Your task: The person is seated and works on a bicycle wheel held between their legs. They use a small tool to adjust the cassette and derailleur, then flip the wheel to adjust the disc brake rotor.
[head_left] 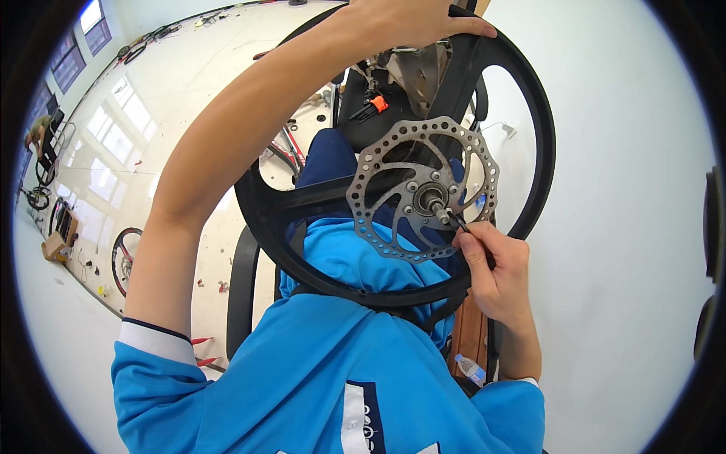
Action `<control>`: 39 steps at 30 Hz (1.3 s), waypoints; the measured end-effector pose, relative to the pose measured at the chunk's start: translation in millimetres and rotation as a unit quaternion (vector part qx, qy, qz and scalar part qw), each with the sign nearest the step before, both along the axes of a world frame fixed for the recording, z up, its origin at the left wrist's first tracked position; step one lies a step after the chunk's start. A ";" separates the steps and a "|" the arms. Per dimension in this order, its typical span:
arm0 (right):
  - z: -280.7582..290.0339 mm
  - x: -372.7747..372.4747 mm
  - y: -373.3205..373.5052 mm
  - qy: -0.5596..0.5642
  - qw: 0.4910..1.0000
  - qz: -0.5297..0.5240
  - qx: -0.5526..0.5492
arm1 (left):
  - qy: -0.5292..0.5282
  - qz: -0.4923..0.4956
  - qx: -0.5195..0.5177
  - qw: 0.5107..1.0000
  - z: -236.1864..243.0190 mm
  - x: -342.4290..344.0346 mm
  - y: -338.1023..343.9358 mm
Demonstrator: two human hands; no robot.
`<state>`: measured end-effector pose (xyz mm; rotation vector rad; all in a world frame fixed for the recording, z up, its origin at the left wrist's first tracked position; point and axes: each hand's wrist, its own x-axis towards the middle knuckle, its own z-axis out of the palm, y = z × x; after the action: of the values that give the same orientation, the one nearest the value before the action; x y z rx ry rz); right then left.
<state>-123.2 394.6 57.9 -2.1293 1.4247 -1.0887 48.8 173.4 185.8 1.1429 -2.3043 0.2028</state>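
A black spoked bicycle wheel (543,151) rests upright on my lap, tilted toward me. Bolted to its hub is a silver disc brake rotor (370,219) with a ring of holes. The threaded axle (437,208) sticks out from the middle. At the top of the rim, my left hand (404,19) grips the wheel, its fingers partly cut off by the upper edge. My right hand (495,272) pinches a thin black hex key (458,222), whose tip meets a rotor bolt close to the axle. Most of the key is hidden in that hand.
Ahead stands a black chair (352,98) bearing a set of hex keys (370,110) in an orange holder and metal parts. A plastic bottle (470,369) lies low on the right. Bicycle parts are scattered over the pale floor (181,68); another person (38,132) bends at far left.
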 end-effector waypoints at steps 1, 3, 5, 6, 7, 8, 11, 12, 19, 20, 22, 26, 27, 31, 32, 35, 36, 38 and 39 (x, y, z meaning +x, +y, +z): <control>-0.5 0.5 0.5 0.005 1.000 -0.005 -0.005 | -0.001 0.001 -0.001 1.000 -0.2 -0.2 -0.2; -3.7 2.6 2.8 -0.002 1.000 -0.014 -0.005 | -0.006 0.004 0.006 1.000 -0.9 -0.2 -0.2; -7.8 5.4 4.0 -0.024 0.999 -0.024 -0.003 | -0.011 0.005 0.019 1.000 -0.3 -0.6 -0.9; -11.5 7.3 4.3 -0.045 0.999 -0.029 0.000 | -0.009 0.004 0.012 1.000 -0.4 -1.0 -2.1; -15.5 8.6 5.8 -0.065 0.997 -0.035 0.004 | -0.007 0.001 0.006 1.000 -1.4 -1.4 -2.8; -19.7 8.7 7.2 -0.090 0.994 -0.052 0.025 | -0.005 -0.001 -0.001 1.000 -1.8 -1.9 -3.2; -24.8 4.3 2.4 -0.137 0.987 -0.067 0.041 | -0.009 0.003 -0.008 1.000 -2.2 -1.4 -3.7; -23.2 4.6 3.0 -0.107 0.992 -0.058 0.017 | -0.008 0.003 -0.007 1.000 -1.7 -1.6 -2.7; 1.7 -1.7 0.1 0.048 0.998 -0.002 -0.027 | -0.006 0.000 -0.009 1.000 -1.1 -1.9 0.6; 9.7 -4.3 -1.4 0.067 0.998 0.007 -0.009 | -0.008 0.001 -0.007 1.000 -0.8 -2.0 0.2; 24.5 -8.0 -4.8 0.095 0.995 0.032 0.017 | -0.012 0.000 -0.010 1.000 -0.7 -2.5 -0.2; 23.5 -18.4 -13.7 0.093 0.994 0.061 0.022 | -0.018 0.010 0.000 1.000 3.2 -3.2 4.7; 21.4 -20.9 -15.3 0.087 0.994 0.069 0.008 | -0.017 0.004 -0.001 1.000 2.8 -3.9 3.3; 28.8 -22.1 -20.2 0.119 0.988 0.094 0.003 | -0.017 -0.008 -0.001 1.000 0.7 -3.3 -0.2; 31.7 -23.1 -21.9 0.129 0.986 0.104 0.005 | -0.017 -0.013 -0.001 1.000 0.6 -4.3 0.0; 42.7 -25.8 -26.7 0.213 0.969 0.121 -0.038 | -0.002 -0.017 -0.012 1.000 3.4 -4.6 1.2; 47.7 -26.1 -28.1 0.250 0.959 0.123 -0.060 | -0.008 -0.026 -0.013 1.000 4.4 -5.8 1.7; 65.4 -24.5 -34.8 0.338 0.925 0.150 -0.089 | -0.029 -0.032 -0.011 0.999 5.6 -7.0 3.1; 70.4 -25.1 -37.9 0.381 0.905 0.160 -0.101 | -0.035 -0.032 -0.010 0.999 6.4 -10.1 5.1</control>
<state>-148.3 356.7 128.3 -2.9977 1.1779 -0.2713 38.7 178.5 192.3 1.0652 -2.3913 0.2445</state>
